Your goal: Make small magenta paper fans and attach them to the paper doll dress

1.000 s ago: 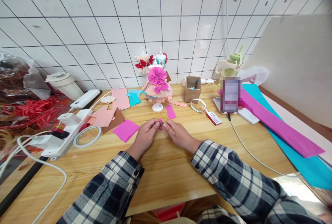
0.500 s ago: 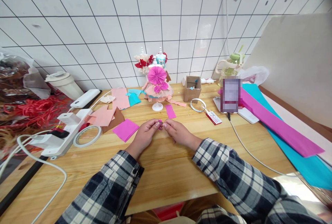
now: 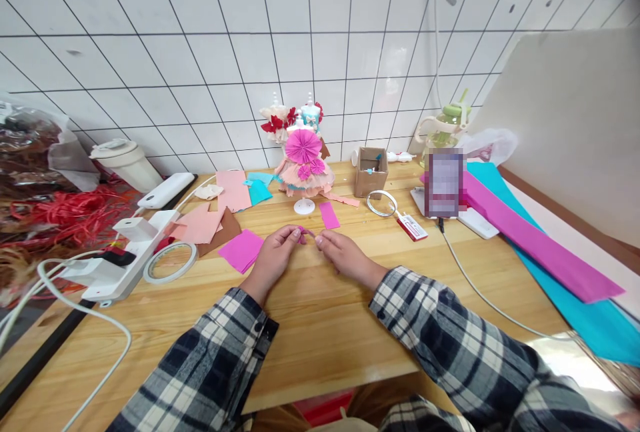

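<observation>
My left fingers (image 3: 291, 237) pinch a small magenta piece (image 3: 302, 235) above the counter (image 3: 320, 345).
My right fingers (image 3: 327, 241), just beside, close on the end of a thin strip (image 3: 311, 234) running between both hands; I can't tell whether it belongs to the piece. Beyond them lies a magenta rectangle (image 3: 329, 215), and to my left some magenta sheets (image 3: 241, 250). Farther right, the red-and-white packet (image 3: 413, 227) carries print too small for me to read; the phone's (image 3: 444, 183) screen is pixelated.
</observation>
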`<state>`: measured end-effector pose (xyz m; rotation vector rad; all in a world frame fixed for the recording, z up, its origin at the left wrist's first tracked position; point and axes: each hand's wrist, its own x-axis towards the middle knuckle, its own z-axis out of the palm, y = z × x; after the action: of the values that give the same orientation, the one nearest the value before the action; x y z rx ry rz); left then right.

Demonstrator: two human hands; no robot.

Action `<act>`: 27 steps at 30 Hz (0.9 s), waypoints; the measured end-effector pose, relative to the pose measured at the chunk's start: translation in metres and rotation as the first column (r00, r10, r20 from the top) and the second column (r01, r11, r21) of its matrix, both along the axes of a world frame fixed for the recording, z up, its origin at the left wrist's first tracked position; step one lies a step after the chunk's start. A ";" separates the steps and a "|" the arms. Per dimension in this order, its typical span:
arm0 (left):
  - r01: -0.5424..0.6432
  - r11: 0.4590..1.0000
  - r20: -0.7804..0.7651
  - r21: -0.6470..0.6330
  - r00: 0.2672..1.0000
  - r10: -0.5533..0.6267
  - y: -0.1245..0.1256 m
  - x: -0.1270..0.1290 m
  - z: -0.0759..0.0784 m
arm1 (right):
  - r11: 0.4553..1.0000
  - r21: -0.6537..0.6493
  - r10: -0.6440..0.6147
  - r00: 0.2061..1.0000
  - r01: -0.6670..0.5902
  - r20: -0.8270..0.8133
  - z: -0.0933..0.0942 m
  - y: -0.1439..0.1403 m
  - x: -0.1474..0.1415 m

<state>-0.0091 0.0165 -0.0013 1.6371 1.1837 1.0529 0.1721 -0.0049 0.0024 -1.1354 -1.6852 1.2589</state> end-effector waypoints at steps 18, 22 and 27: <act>0.085 0.996 -0.028 0.017 0.996 -0.085 -0.009 0.011 0.002 | 0.965 -0.259 -0.071 0.994 0.045 -0.088 -0.003 0.010 0.008; 0.089 0.996 0.065 -0.012 0.994 -0.088 -0.007 0.010 0.001 | 0.943 -0.333 -0.055 0.983 -0.007 -0.177 0.000 0.008 0.008; 0.062 0.985 0.295 -0.163 0.956 -0.011 -0.005 0.007 0.002 | 0.975 -0.195 -0.147 0.965 0.105 -0.217 0.002 0.008 0.007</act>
<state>-0.0020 0.0117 0.0006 1.3138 1.0121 1.0957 0.1789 0.0031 0.0047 -1.1355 -1.3279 1.4258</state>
